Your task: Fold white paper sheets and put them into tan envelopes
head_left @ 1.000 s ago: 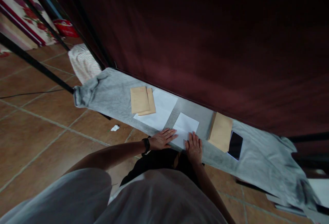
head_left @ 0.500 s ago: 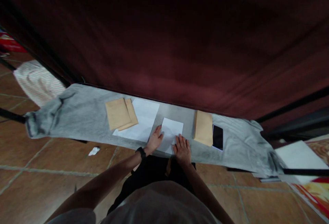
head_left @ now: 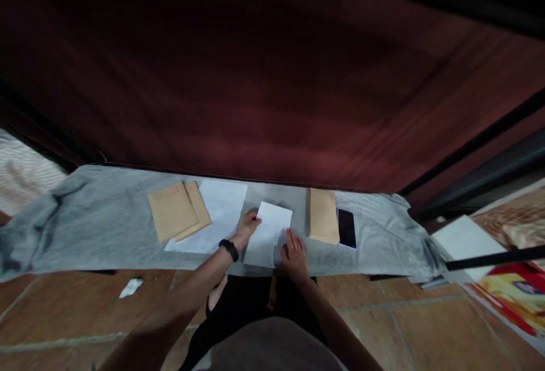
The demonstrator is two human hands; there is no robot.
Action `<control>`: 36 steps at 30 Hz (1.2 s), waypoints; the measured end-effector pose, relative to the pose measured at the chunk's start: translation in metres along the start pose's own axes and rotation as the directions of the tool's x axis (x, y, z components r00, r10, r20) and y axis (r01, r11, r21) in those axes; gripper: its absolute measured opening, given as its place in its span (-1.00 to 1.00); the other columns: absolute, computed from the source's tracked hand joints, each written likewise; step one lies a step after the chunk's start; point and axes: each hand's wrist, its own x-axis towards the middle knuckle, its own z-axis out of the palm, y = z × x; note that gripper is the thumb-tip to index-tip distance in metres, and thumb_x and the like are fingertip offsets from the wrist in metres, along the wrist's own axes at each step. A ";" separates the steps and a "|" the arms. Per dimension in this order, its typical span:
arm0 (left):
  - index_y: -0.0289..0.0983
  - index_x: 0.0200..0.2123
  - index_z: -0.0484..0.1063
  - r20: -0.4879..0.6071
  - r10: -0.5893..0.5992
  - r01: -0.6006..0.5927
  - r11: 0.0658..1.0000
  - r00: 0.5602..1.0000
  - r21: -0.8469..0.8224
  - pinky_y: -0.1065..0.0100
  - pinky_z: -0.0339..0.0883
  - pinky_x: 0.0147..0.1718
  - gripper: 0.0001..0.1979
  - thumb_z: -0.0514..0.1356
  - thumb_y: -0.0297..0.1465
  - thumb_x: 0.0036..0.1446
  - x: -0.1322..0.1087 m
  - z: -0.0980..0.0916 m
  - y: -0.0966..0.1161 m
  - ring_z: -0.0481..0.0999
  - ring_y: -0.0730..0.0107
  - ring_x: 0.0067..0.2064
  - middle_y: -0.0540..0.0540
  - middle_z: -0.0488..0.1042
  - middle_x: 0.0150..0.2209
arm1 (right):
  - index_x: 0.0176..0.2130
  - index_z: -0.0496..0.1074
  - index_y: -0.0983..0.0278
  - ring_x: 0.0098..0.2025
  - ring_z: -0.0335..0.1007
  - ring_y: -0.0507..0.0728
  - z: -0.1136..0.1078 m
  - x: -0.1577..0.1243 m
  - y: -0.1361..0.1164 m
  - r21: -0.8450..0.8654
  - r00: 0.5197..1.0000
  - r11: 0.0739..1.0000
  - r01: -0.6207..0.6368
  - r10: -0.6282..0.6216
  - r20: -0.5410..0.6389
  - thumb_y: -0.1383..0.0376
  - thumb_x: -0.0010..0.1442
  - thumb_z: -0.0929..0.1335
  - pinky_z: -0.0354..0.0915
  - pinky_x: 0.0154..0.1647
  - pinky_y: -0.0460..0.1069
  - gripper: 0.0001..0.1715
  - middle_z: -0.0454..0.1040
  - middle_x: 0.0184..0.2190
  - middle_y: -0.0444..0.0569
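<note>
A white folded sheet of paper (head_left: pixel 269 233) lies between my hands on the grey cloth. My left hand (head_left: pixel 247 226), with a black watch on its wrist, pinches the left edge of this paper between thumb and fingers. At the paper's lower right edge, my right hand (head_left: pixel 293 254) rests with fingers stretched out. Left of my left hand, larger white sheets (head_left: pixel 223 203) lie flat, partly under two brown envelopes (head_left: pixel 172 212). To the right of my right hand sits a stack of brown envelopes (head_left: pixel 323 216) beside a dark phone (head_left: pixel 347 228).
The grey cloth (head_left: pixel 106 217) covers a long narrow surface. Behind it hangs a dark red curtain (head_left: pixel 272 104). A crumpled white scrap (head_left: pixel 130 287) lies on the tiled floor (head_left: pixel 63 314). A white board (head_left: pixel 468 246) and a black bar (head_left: pixel 498 258) are at the right.
My left hand has gone from lying at the paper's edge to pinching it, and the paper is turned slightly. My right hand stays by its lower right. The camera view has shifted.
</note>
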 end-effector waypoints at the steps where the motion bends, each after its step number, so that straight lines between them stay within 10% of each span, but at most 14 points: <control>1: -0.30 -0.46 0.41 0.014 0.011 -0.011 1.000 1.000 -0.016 0.37 0.28 -0.52 -0.79 0.21 -0.25 -0.03 -0.001 -0.002 0.006 0.43 0.37 -0.51 0.00 0.44 -0.55 | 0.41 -0.01 0.35 0.31 0.21 0.24 -0.001 0.005 0.002 0.073 0.999 0.996 -0.044 0.046 -0.024 0.20 0.40 0.13 0.20 0.25 0.18 -0.32 0.24 0.31 0.21; 6: -0.28 -0.46 0.39 0.032 0.089 -0.088 0.995 0.996 -0.041 0.40 0.28 -0.47 -0.76 0.21 -0.20 0.02 0.005 -0.007 0.046 0.42 0.42 -0.46 0.03 0.43 -0.52 | 0.43 -0.14 0.34 0.07 0.47 0.19 -0.023 0.052 0.004 0.498 0.983 0.858 -0.129 0.177 -0.050 0.18 0.40 0.13 0.42 -0.01 0.09 -0.27 0.45 0.14 0.18; 11: -0.24 -0.35 0.49 0.008 0.308 -0.307 0.947 0.951 0.095 0.31 0.38 -0.16 -0.79 0.23 -0.20 0.09 0.000 -0.016 0.071 0.52 0.29 -0.21 -0.02 0.55 -0.33 | 0.17 0.38 0.27 -0.02 0.51 0.21 -0.063 0.091 0.005 0.673 0.976 0.734 -0.094 0.200 -0.081 0.16 0.33 0.23 0.41 0.01 0.09 -0.51 0.57 -0.03 0.09; 24: -0.14 -0.21 0.55 0.267 0.322 -0.405 0.840 0.908 0.362 0.17 0.42 0.07 -0.64 0.06 -0.59 0.04 -0.056 -0.022 -0.062 0.56 0.27 0.00 -0.05 0.62 -0.10 | -0.06 0.57 0.13 0.06 0.46 0.18 -0.033 0.004 0.028 0.264 0.992 0.963 0.052 -0.080 0.095 0.54 -0.02 0.28 0.32 0.13 0.09 -0.40 0.59 -0.04 -0.05; 29: -0.14 -0.13 0.56 0.338 0.319 -0.435 0.823 0.885 0.364 0.16 0.41 0.09 -0.66 0.09 -0.52 0.10 -0.057 -0.027 -0.067 0.55 0.26 0.03 -0.08 0.60 -0.04 | -0.03 0.57 0.16 0.07 0.46 0.19 -0.033 0.003 0.032 0.308 0.983 0.951 0.037 -0.090 0.158 0.46 0.11 0.28 0.33 0.13 0.11 -0.51 0.57 0.00 -0.05; 36: -0.19 -0.20 0.52 0.110 0.158 -0.190 0.882 0.981 0.432 0.28 0.45 -0.18 -0.77 0.13 -0.24 0.20 -0.036 -0.017 -0.051 0.60 0.24 -0.20 -0.07 0.63 -0.24 | -0.05 0.54 0.17 -0.14 0.57 0.20 -0.023 0.031 0.028 0.275 0.979 0.943 -0.189 0.160 0.122 0.22 0.35 0.22 0.44 -0.13 0.03 -0.66 0.63 -0.17 -0.03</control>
